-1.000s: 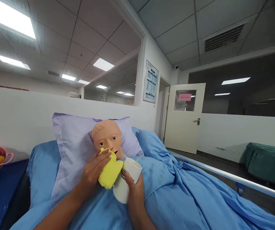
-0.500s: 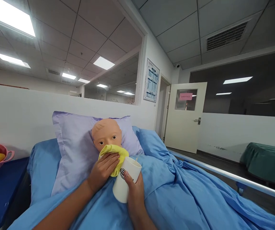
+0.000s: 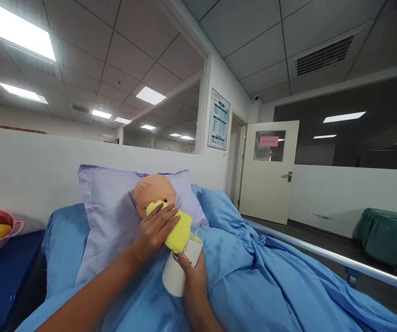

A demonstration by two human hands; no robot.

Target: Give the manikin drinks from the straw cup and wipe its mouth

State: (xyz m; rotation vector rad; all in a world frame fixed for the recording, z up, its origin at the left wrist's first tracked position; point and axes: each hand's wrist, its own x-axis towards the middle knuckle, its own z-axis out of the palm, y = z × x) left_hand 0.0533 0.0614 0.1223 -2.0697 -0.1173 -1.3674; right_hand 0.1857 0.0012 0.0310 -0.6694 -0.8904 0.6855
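A manikin's head (image 3: 154, 188) lies on a lilac pillow (image 3: 108, 212). My left hand (image 3: 155, 233) has its fingers laid over a yellow cloth (image 3: 181, 230) and holds it against the lower face, covering the nose and mouth. One corner of the cloth hangs over the rim of a white cup (image 3: 174, 279). My right hand (image 3: 195, 272) is wrapped round that cup, thumb on the near side, and keeps it tilted above the blue quilt (image 3: 240, 272). A thin pale stick or straw shows at the cup's mouth.
On the left, a pink basket (image 3: 9, 235) with yellow and red fruit stands on a dark blue surface (image 3: 4, 281). A bed rail (image 3: 323, 251) runs along the right side. Beyond it are an open door (image 3: 269, 184) and a green-covered object (image 3: 390, 237).
My left hand and the yellow cloth have moved up the manikin's face, towards the eyes. The cloth now overlaps the cup's rim. The cup has barely moved.
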